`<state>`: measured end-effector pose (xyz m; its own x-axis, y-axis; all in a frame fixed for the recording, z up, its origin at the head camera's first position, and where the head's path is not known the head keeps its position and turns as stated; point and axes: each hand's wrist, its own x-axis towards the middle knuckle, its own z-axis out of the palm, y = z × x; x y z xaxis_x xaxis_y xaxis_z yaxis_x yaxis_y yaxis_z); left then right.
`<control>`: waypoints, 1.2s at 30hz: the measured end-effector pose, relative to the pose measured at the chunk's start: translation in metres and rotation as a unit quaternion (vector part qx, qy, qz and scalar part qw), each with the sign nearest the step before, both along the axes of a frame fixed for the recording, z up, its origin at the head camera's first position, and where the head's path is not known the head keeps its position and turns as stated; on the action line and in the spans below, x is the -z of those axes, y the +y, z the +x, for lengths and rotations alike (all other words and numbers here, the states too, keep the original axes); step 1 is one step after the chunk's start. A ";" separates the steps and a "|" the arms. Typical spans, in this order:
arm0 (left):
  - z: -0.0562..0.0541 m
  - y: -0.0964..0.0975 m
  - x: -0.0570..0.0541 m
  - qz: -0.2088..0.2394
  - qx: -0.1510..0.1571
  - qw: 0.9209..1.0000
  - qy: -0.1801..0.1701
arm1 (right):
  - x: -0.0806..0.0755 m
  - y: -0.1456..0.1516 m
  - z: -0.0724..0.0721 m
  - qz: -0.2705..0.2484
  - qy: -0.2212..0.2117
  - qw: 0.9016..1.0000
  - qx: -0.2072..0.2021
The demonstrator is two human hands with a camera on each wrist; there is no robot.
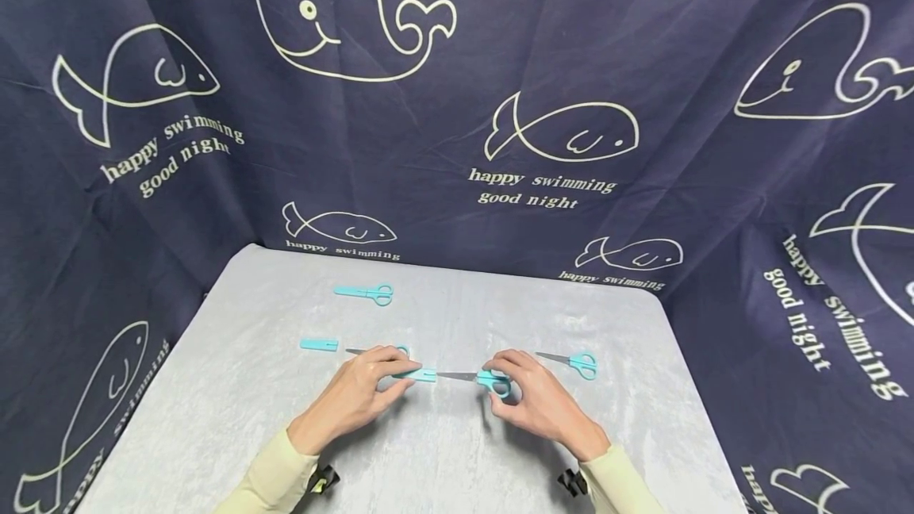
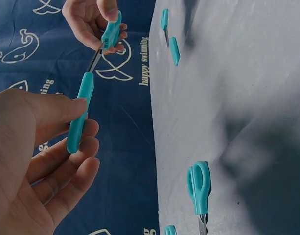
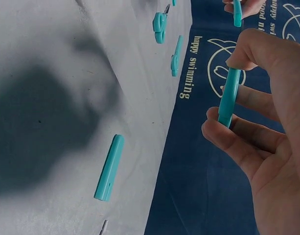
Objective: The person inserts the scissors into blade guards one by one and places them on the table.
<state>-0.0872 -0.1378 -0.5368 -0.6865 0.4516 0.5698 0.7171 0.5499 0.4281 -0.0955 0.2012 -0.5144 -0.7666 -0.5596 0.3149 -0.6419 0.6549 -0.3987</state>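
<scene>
My left hand [image 1: 367, 387] pinches a teal scissor sheath [image 2: 80, 115] between thumb and fingers. Facing it, my right hand [image 1: 531, 391] holds a pair of scissors [image 1: 493, 381] by its teal handles, which show edge-on in the right wrist view [image 3: 230, 98]. The bare blades [image 2: 94, 61] point left, and their tip is right at the sheath's mouth. Both hands are above the pale table. Behind the left hand lie other scissors [image 2: 199, 188], partly covered by it in the head view. Another loose sheath [image 3: 109, 167] lies near the right hand, hidden behind it in the head view.
Sheathed scissors [image 1: 364, 293] lie at the back left of the table [image 1: 457, 458]. A loose sheath [image 1: 318, 345] is in front of them. Bare scissors [image 1: 581, 364] lie on the right, blades leftward. Dark blue printed cloth [image 1: 457, 244] hangs around the table.
</scene>
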 end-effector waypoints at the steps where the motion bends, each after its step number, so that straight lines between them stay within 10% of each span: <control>1: 0.000 0.000 0.000 0.000 -0.001 1.000 -0.001 | 0.000 0.000 0.000 -0.001 0.001 1.000 0.001; 36: 0.003 0.004 0.000 0.011 0.019 1.000 0.006 | 0.005 -0.005 0.004 -0.013 0.015 1.000 -0.013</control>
<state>-0.0845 -0.1342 -0.5369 -0.6621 0.4640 0.5886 0.7424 0.5134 0.4304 -0.0914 0.1964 -0.5199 -0.7419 -0.5702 0.3528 -0.6705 0.6280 -0.3951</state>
